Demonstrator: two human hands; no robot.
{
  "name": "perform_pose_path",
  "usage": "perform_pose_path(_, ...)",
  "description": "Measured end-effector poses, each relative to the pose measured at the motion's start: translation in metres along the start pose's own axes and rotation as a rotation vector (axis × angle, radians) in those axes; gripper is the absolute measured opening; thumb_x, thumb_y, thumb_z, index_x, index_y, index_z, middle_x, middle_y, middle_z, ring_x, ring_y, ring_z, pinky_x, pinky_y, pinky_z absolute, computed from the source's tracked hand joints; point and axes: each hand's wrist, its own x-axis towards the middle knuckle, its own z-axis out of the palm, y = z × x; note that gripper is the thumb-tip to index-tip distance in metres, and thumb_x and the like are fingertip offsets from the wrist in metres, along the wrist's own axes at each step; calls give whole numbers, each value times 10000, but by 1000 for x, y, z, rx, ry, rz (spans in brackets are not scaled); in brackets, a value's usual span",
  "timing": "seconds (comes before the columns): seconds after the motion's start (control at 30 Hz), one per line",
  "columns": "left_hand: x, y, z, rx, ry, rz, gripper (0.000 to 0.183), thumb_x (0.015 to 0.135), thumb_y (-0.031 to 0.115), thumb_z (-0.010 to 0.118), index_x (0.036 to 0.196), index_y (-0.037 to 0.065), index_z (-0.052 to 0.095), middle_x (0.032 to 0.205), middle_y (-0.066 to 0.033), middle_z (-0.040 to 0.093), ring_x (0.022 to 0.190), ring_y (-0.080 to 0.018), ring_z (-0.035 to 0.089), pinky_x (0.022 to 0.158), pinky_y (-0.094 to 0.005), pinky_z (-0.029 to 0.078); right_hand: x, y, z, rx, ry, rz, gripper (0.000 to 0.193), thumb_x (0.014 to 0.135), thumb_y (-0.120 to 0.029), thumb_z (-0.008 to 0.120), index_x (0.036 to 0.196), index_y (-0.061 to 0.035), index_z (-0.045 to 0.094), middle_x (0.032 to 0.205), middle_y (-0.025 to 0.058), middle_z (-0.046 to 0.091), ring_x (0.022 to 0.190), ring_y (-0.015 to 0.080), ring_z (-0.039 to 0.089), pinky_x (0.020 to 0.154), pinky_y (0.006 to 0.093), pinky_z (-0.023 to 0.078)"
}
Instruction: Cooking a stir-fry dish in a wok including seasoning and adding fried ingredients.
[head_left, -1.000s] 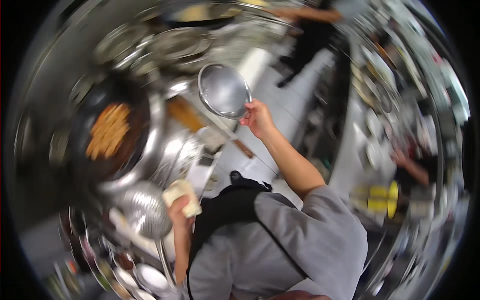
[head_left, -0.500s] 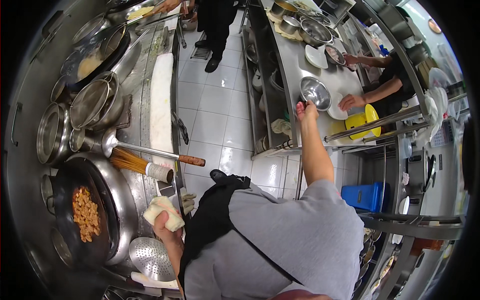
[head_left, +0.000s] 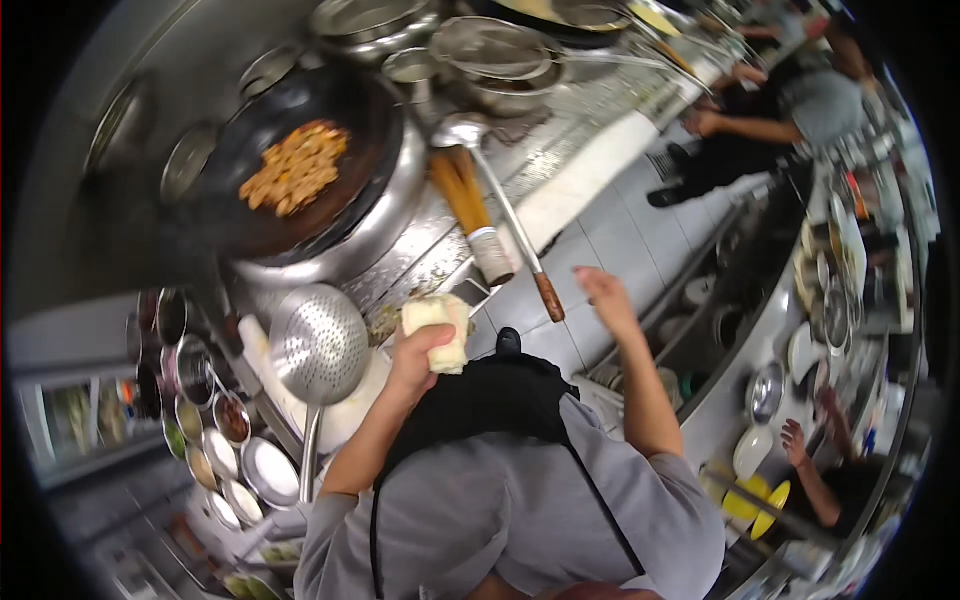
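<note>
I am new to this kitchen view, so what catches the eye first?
A dark wok of browned food pieces sits upper left. Below it a perforated metal skimmer rests, beside the left hand gripping a folded pale cloth. The right hand is open near a wooden-handled ladle.

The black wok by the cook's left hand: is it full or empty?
Partly filled: browned food pieces lie across the middle of the wok.

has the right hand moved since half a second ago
Yes. The right hand was out at a steel bowl on the far counter; now it is empty, back near the ladle handle by the wok.
</note>
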Motion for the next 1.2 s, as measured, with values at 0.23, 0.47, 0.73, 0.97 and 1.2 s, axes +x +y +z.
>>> perform_pose_path(0.23, -41, 10, -56, -112, 241, 215, 443, 650, 71, 605, 1074, -32, 527, 870, -118, 605, 727, -219, 615, 625, -327, 525, 40, -9, 87, -418, 98, -115, 328, 760, -194, 674, 972, 17, 537, 687, 147, 611, 669, 245, 618, 625, 400, 479)
perform_pose_path(0.47, -85, 25, -123, -272, 384, 323, 452, 633, 39, 619, 1066, -51, 529, 862, -134, 617, 673, -225, 619, 582, -329, 526, 19, -125, 61, 61, -147, -120, 136, 846, -90, 590, 915, -6, 509, 530, 32, 486, 389, 105, 465, 358, 270, 365)
perform_pose_path(0.73, -49, 60, -103, 420, 354, 494, 393, 652, 123, 738, 983, 19, 553, 917, -86, 621, 813, -177, 605, 742, -299, 486, 128, -339, 135, 173, -555, -371, 519, 815, -4, 556, 1311, 3, 403, 604, 38, 495, 363, 129, 461, 305, 278, 349)
perform_pose_path(0.97, 34, 118, -53, 1482, 481, 967, 448, 599, 192, 741, 963, 26, 541, 1132, -193, 539, 1041, -385, 488, 924, -452, 379, 278, -448, 251, -119, -542, -382, 60, 801, -4, 569, 847, 20, 540, 562, 56, 499, 409, 156, 492, 348, 319, 415)
perform_pose_path(1.2, 61, 121, -44, 1494, 544, 729, 427, 610, 211, 734, 945, 39, 530, 868, -155, 568, 880, -354, 522, 824, -431, 398, 403, -473, 339, 128, -940, -17, 148, 777, 17, 533, 632, 12, 504, 539, 98, 518, 423, 189, 504, 373, 290, 442)
